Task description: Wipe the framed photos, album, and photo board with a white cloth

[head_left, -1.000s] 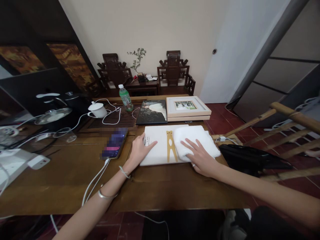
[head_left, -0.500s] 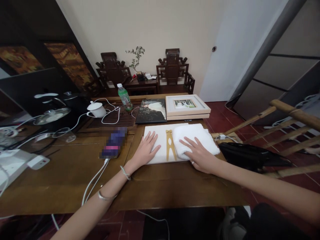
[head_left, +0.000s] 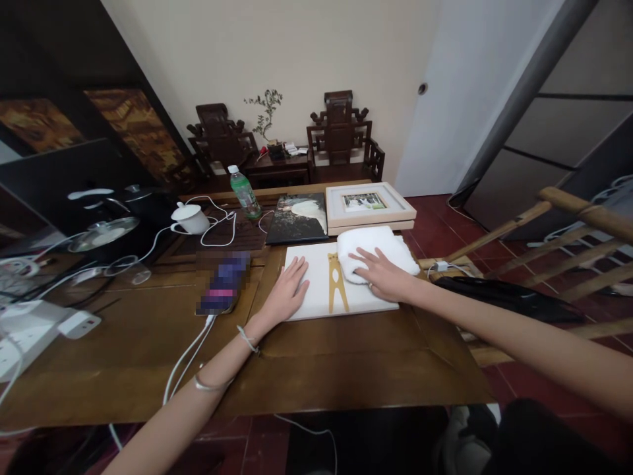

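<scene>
A white flat board with a tan clip-shaped figure printed on it lies on the wooden table. My left hand rests flat on the board's left part, fingers spread. My right hand presses flat on a folded white towel that lies across the board's far right corner. Both hands hold nothing.
Beyond the board lie a dark photo print and a stacked white picture frame. A phone on a white cable, a green bottle, a white lidded cup and cookware stand at left. A black bag rests on a bamboo chair at right.
My right hand slid the towel away from me, toward the board's far edge, baring the near right of the board. My left hand moved from the board's left edge onto its surface.
</scene>
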`<state>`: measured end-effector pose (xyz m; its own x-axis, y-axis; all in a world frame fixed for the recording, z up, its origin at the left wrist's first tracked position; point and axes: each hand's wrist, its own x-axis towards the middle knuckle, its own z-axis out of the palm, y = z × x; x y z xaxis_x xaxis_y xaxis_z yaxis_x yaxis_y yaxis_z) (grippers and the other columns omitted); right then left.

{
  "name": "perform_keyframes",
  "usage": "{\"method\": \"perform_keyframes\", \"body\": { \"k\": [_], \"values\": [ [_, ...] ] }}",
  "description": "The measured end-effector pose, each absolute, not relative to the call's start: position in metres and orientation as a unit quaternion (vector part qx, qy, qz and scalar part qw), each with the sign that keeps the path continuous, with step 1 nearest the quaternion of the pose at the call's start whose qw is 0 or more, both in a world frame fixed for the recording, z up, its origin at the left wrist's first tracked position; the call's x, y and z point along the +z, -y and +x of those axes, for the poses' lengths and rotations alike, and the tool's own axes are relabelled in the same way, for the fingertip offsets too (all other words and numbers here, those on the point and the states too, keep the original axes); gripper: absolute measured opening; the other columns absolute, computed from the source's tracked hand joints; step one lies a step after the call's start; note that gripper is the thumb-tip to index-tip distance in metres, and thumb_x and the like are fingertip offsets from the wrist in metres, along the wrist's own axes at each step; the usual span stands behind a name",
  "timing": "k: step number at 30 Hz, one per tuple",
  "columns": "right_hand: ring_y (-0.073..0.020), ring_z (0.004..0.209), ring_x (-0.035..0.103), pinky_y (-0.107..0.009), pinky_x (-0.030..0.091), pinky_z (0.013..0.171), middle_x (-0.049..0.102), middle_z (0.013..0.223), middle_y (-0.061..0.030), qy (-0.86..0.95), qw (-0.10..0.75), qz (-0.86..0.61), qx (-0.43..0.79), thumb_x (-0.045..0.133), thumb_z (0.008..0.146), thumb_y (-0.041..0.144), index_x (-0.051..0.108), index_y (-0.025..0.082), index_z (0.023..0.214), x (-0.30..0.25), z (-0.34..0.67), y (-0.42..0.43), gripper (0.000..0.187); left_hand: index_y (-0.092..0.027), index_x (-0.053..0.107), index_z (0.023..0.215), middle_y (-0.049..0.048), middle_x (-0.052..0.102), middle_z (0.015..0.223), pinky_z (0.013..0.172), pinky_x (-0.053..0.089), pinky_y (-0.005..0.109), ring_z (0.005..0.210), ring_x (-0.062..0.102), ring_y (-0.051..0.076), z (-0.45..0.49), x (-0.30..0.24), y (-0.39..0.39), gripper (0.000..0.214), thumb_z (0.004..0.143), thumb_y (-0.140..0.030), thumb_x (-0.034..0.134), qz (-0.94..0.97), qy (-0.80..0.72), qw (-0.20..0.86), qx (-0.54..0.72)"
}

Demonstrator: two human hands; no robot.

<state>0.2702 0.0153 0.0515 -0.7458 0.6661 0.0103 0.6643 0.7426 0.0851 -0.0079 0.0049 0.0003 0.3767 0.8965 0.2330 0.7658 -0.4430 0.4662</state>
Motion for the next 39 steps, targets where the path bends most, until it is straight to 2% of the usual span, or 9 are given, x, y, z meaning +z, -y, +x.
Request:
{"method": "perform_keyframes", "body": {
  "k": [8,13,21,25,28,31,35,39],
  "values": [
    [-0.0352,0.137,0.012,-0.064,0.013,0.105,0.031,0.145,-0.0198,-0.939,-0.039,0.342,0.001,0.048,0.065,0.002,0.062,0.013,0.101,0.047,0.277,0.069,0.040,-0.015,0.038,0.137,0.0128,0.034,0.146,0.112,0.017,0.049,0.138,0.022,0.025,-0.007,0.000,-0.007,0.047,0.092,-0.031,0.034,0.816,-0.509,0.132,0.240],
    [-0.0356,0.137,0.013,-0.063,0.012,0.106,0.031,0.145,-0.0176,-0.943,-0.020,0.331,-0.025,0.051,0.063,0.006,0.063,0.015,0.097,0.050,0.282,0.100,0.038,-0.013,0.041,0.135,0.0144,0.036,0.145,0.111,0.018,0.051,0.137,0.024,0.026,-0.006,0.001,-0.008,0.047,0.091,-0.031,0.036,0.815,-0.504,0.137,0.250],
    [-0.0312,0.131,0.032,-0.056,0.026,0.104,0.045,0.135,-0.0178,-0.935,-0.039,0.353,-0.008,0.046,0.065,0.002,0.058,0.013,0.109,0.056,0.275,0.017,0.047,-0.015,0.039,0.136,0.0144,0.033,0.147,0.111,0.017,0.052,0.138,0.022,0.026,-0.008,-0.001,-0.011,0.048,0.092,-0.031,0.036,0.820,-0.497,0.140,0.247],
    [-0.0284,0.108,0.053,-0.044,0.042,0.090,0.058,0.117,-0.0161,-0.931,-0.038,0.363,-0.005,0.043,0.066,0.001,0.059,0.014,0.106,0.067,0.269,-0.030,0.045,-0.016,0.036,0.137,0.0140,0.032,0.147,0.111,0.016,0.052,0.138,0.024,0.025,-0.009,-0.002,-0.012,0.048,0.092,-0.032,0.035,0.822,-0.497,0.139,0.239],
    [-0.0256,0.094,0.058,-0.039,0.045,0.082,0.062,0.104,-0.0146,-0.933,-0.050,0.356,-0.010,0.041,0.065,0.000,0.058,0.013,0.105,0.071,0.268,-0.047,0.046,-0.016,0.035,0.138,0.0136,0.032,0.147,0.112,0.016,0.050,0.137,0.025,0.024,-0.010,-0.003,-0.013,0.049,0.092,-0.032,0.035,0.822,-0.497,0.141,0.241],
    [-0.0272,0.106,0.055,-0.044,0.042,0.089,0.058,0.116,-0.0169,-0.929,-0.055,0.366,-0.001,0.039,0.065,-0.001,0.057,0.013,0.108,0.067,0.270,-0.045,0.048,-0.015,0.035,0.138,0.0140,0.033,0.146,0.112,0.016,0.049,0.137,0.026,0.024,-0.009,-0.004,-0.013,0.049,0.092,-0.033,0.035,0.819,-0.499,0.139,0.246],
    [-0.0308,0.127,0.037,-0.054,0.030,0.101,0.047,0.133,-0.0199,-0.928,-0.048,0.370,-0.006,0.043,0.065,0.000,0.057,0.011,0.109,0.056,0.275,-0.013,0.048,-0.014,0.039,0.135,0.0151,0.037,0.144,0.111,0.018,0.051,0.137,0.027,0.025,-0.007,-0.004,-0.010,0.048,0.091,-0.033,0.037,0.805,-0.518,0.125,0.261],
    [-0.0318,0.135,0.022,-0.059,0.019,0.106,0.041,0.139,-0.0190,-0.942,-0.064,0.330,-0.007,0.044,0.061,0.000,0.060,0.012,0.101,0.046,0.282,0.043,0.045,-0.012,0.040,0.135,0.0165,0.037,0.144,0.111,0.021,0.049,0.137,0.026,0.025,-0.006,-0.003,-0.008,0.048,0.091,-0.033,0.037,0.801,-0.519,0.130,0.269]
  ]
}}
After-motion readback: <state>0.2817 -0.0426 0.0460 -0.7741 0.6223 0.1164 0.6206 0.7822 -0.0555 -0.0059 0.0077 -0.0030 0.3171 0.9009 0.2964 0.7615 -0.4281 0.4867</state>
